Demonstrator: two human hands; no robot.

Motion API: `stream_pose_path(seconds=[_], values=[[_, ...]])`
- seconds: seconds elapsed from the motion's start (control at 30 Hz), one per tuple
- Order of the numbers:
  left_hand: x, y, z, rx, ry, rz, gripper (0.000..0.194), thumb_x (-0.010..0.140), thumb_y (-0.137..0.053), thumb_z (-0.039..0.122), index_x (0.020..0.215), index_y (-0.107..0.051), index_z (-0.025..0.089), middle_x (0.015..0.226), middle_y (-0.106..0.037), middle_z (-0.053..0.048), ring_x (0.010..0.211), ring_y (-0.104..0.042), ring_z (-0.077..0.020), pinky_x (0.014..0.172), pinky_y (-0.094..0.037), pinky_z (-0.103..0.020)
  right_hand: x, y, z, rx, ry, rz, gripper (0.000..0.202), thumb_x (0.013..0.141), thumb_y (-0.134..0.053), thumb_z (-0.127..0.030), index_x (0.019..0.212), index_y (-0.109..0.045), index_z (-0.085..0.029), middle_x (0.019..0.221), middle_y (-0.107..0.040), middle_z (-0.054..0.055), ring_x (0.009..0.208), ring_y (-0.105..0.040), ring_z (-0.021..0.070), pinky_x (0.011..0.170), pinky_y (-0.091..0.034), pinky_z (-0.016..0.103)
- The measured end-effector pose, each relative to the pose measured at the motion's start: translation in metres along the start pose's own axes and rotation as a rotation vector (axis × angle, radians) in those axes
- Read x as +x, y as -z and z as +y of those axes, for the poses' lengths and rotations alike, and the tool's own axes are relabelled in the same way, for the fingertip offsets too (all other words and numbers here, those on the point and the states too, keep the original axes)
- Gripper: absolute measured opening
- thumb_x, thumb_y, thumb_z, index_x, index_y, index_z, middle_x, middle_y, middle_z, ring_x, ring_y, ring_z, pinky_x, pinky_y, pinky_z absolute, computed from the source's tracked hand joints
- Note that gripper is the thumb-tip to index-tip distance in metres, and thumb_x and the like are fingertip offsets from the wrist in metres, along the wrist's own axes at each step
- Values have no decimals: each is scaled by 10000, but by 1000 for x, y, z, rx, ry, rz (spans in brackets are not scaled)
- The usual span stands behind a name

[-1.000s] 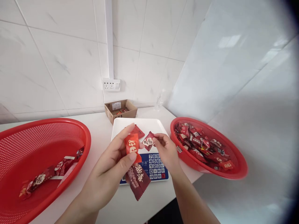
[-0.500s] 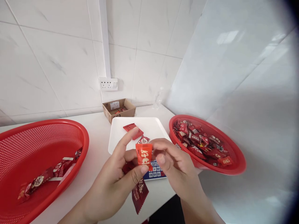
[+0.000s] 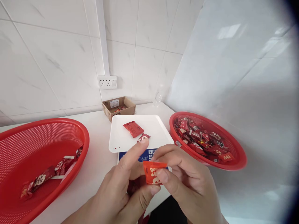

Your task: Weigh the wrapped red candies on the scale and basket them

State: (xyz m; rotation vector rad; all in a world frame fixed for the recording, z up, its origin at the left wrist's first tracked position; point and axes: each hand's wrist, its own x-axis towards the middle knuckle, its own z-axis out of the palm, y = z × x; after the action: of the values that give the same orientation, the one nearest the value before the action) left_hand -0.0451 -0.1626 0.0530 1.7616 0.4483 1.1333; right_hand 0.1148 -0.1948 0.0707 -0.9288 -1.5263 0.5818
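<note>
In the middle, both hands hold a small orange-red snack packet (image 3: 150,176) upright above the scale's front. My left hand (image 3: 119,193) grips its lower edge by the thumb, its index finger stretched forward. Something dark red (image 3: 133,186) is tucked in the left palm, mostly hidden. My right hand (image 3: 190,179) pinches the packet's right side between thumb and fingers. Just beyond is a scale with a white tray (image 3: 119,140) and blue keypad panel (image 3: 147,154), partly covered by the hands. A red packet (image 3: 133,129) and a smaller wrapped snack (image 3: 144,137) lie on the tray.
A red basket (image 3: 85,137) at left holds several packets; another red basket (image 3: 173,130) at right is heaped with them. Behind the tray stand a cardboard box (image 3: 108,112) and a clear plastic bottle (image 3: 158,98). A wall socket (image 3: 107,82) is above the table (image 3: 98,146).
Both hands have moved down and slightly right with the orange-red packet. My right thumb now presses on its face. The dark red packet hanging below the left hand has mostly gone from sight.
</note>
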Motion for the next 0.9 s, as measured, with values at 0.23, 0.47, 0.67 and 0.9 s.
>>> stream_pose_path(seconds=[0.23, 0.47, 0.67, 0.9], values=[[-1, -2, -3, 3, -66, 37, 542, 1015, -493, 298, 1486, -312, 497, 754, -673, 22, 580, -579, -128, 515, -482, -212, -2, 0, 0, 38, -110, -92, 72, 951, -626, -315, 986, -682, -286, 932, -688, -20, 822, -627, 127, 762, -505, 239], [3, 5, -13, 103, -79, 9, 646, 953, -596, 224, 1476, -334, 499, 845, -666, 30, 538, -564, -97, 494, -510, -191, -6, 8, -5, 46, -237, -120, 168, 986, -580, -302, 1106, -675, -371, 1012, -710, -38, 930, -655, 130, 828, -509, 218], [3, 10, -2, -96, -21, 122, 396, 966, -586, 263, 1320, -551, 436, 846, -627, 28, 587, -574, -79, 510, -516, -139, -8, 10, -7, 150, -382, -43, 196, 921, -663, -322, 1108, -700, -366, 802, -652, -28, 672, -570, 111, 577, -457, 196], [3, 6, 6, -317, 85, 176, 306, 955, -622, 244, 1202, -644, 423, 699, -594, 50, 576, -522, -57, 542, -481, -90, -11, 4, -13, 547, -547, 40, 202, 819, -781, -400, 935, -648, -301, 677, -554, -60, 569, -424, 79, 540, -358, 193]])
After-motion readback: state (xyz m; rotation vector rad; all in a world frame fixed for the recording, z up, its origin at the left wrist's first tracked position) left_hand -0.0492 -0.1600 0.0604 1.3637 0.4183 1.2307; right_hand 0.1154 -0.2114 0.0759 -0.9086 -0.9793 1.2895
